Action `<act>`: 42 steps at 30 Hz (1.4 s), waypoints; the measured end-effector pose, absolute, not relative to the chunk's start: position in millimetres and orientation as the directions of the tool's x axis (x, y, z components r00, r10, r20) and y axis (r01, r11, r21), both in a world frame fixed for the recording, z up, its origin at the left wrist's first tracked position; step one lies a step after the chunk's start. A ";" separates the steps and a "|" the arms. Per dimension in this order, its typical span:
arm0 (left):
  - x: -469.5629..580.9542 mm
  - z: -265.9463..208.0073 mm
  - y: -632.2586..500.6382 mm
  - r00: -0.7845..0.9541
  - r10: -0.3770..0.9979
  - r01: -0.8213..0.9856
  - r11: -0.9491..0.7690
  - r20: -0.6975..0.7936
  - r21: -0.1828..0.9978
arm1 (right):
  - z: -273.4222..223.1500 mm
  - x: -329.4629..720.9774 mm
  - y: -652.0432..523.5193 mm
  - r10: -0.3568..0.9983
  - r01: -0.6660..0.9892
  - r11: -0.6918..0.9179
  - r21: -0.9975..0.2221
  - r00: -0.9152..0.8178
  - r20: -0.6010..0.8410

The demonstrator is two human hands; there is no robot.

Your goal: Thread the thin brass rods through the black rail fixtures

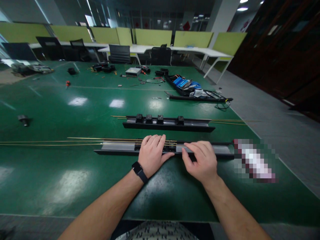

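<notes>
A long black channel with a pale inner strip lies crosswise before me on the green table. My left hand is closed over its middle, fingers across the brass rods and black blocks, thumb along the near edge. The rods reach far out to the left, and part of the blocks is hidden under that hand. Over the channel's right half, my right hand has curled fingers, with index finger and thumb slightly apart near the rod ends. Nothing shows between them.
Behind lies a second channel with several black blocks and brass rods. A black tray of blue parts sits farther back, among scattered tools. A dark metal piece lies left. Something pixelated touches the channel's right end.
</notes>
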State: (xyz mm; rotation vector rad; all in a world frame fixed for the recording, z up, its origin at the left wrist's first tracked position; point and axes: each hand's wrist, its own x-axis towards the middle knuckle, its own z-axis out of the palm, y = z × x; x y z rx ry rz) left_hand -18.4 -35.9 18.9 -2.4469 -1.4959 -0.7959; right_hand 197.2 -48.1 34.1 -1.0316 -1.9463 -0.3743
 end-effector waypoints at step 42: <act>-21.2 16.8 -38.2 0.355 0.769 0.861 -0.490 0.531 0.136 | 27.1 172.5 -49.2 0.970 0.679 0.091 -0.729 0.107 0.220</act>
